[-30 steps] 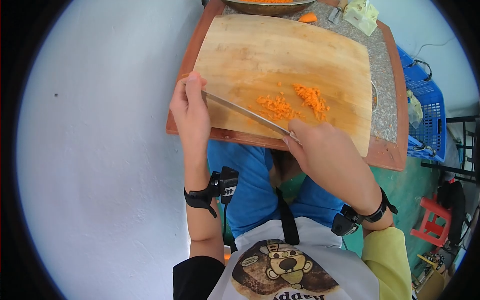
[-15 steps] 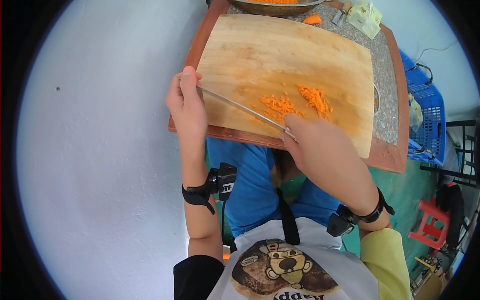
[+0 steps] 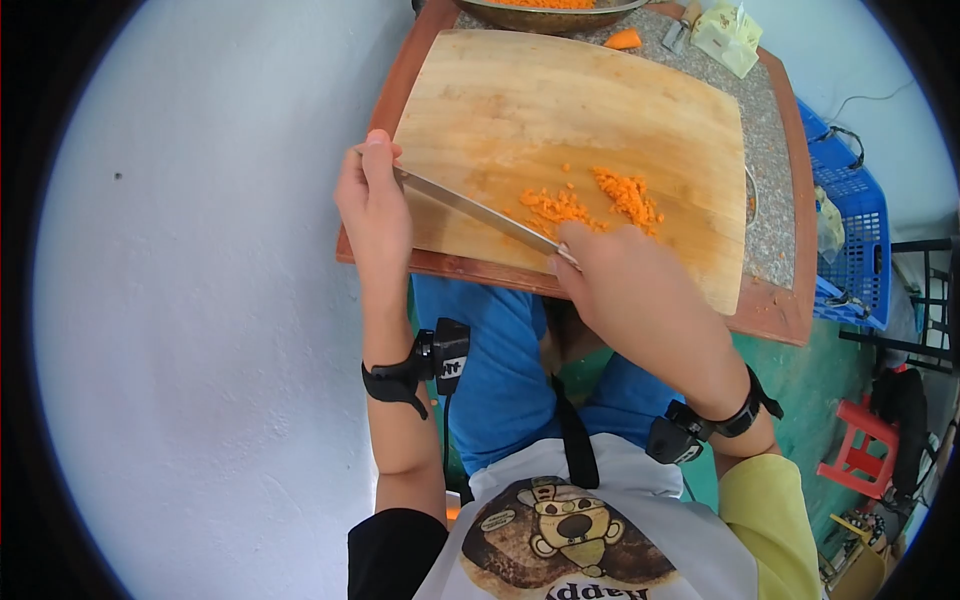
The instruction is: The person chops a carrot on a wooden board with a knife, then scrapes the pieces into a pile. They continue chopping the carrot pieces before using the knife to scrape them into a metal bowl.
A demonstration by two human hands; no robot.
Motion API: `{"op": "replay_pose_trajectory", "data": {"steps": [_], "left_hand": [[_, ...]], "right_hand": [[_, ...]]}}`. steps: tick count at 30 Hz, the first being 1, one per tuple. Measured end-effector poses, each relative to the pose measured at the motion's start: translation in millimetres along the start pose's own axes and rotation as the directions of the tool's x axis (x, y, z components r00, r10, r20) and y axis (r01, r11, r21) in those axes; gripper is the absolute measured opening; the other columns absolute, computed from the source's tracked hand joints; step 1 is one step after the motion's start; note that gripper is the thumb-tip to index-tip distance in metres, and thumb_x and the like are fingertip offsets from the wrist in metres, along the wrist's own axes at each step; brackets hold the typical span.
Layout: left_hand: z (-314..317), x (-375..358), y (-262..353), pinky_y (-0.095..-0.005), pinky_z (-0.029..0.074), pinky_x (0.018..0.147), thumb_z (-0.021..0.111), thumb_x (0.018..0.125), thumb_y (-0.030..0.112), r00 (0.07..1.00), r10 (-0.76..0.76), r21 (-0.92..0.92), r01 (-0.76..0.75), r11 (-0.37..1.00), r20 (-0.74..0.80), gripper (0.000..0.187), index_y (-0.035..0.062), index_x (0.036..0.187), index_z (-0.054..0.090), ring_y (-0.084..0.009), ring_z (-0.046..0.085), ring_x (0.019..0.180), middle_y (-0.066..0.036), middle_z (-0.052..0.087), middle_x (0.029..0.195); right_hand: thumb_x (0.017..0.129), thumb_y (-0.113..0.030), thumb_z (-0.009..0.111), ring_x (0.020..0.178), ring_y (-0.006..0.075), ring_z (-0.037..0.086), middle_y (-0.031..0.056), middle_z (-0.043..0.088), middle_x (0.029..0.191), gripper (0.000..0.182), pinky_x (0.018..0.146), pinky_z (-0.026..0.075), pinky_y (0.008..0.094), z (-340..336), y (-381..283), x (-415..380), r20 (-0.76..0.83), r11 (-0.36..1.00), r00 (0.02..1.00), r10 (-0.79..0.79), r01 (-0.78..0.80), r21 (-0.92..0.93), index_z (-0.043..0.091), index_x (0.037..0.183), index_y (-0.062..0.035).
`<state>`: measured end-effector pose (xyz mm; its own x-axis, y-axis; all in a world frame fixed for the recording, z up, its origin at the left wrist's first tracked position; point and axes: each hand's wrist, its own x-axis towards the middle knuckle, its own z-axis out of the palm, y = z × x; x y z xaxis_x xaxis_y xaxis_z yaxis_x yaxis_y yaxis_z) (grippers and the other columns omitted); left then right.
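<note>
A long kitchen knife (image 3: 472,208) slants over the near left part of a wooden cutting board (image 3: 580,95). Wrapped round its handle is my right hand (image 3: 628,275), closed, above the board's near edge. My left hand (image 3: 375,195) grips the far end of the blade between thumb and fingers, at the board's left edge. Finely chopped carrot (image 3: 628,196) lies on the board just beyond my right hand, in two loose heaps with a few scattered bits. The knife's handle is mostly hidden by my fingers.
At the back, a metal bowl (image 3: 545,17) holds more chopped carrot. Near it are a carrot piece (image 3: 623,39), a peeler-like tool (image 3: 678,32) and a tissue pack (image 3: 728,38). To the right are a blue plastic basket (image 3: 862,215) and a red stool (image 3: 860,448). A white wall (image 3: 200,300) stands left.
My right hand has shifted slightly left and away from me with the knife handle. The blade has turned a little, showing more of its flat side. The carrot heaps look the same.
</note>
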<state>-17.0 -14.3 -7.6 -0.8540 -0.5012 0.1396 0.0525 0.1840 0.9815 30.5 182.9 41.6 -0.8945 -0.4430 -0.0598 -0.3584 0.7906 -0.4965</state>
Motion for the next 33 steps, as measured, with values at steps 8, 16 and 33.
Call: {"op": "replay_pose_trajectory", "data": {"steps": [8,16,33], "left_hand": [[-2.4,-11.3,6.0,-0.0201,0.03,0.057,0.045,0.09,0.032,0.999,-0.028,0.011,0.028,1.0,0.015,0.034,0.0014,0.075,0.05,-0.0057,0.036,0.063,0.001,0.042,0.067],[-5.2,-0.3,2.2,-0.0217,0.034,0.049,0.041,0.089,0.031,1.0,-0.007,0.044,0.007,0.999,0.011,0.032,0.0043,0.078,0.053,-0.0086,0.042,0.053,-0.002,0.047,0.071],[20.2,16.0,-14.0,-0.0211,0.033,0.045,0.043,0.089,0.034,0.993,0.088,0.009,-0.089,0.996,0.08,0.034,0.0052,0.072,0.049,-0.0068,0.041,0.051,-0.001,0.045,0.069]], "right_hand": [[0.084,-0.018,0.051,0.06,0.036,0.055,0.0185,0.054,0.06,0.017,0.055,0.042,0.0449,-5.0,-1.0,-8.5,0.04,1.0,0.999,0.018,-0.017,-0.01,0.051,0.077,-0.0023],[0.083,-0.018,0.051,0.061,0.0367,0.054,0.0182,0.053,0.061,0.016,0.055,0.042,0.0451,-4.1,-1.4,-4.2,0.017,1.0,1.0,0.021,-0.021,0.021,0.051,0.077,-0.0028],[0.082,-0.019,0.053,0.066,0.0378,0.054,0.0196,0.054,0.063,0.018,0.057,0.041,0.0454,-4.3,7.4,-3.2,-0.07,0.991,0.991,0.114,-0.118,-0.056,0.05,0.077,-0.0011]]}}
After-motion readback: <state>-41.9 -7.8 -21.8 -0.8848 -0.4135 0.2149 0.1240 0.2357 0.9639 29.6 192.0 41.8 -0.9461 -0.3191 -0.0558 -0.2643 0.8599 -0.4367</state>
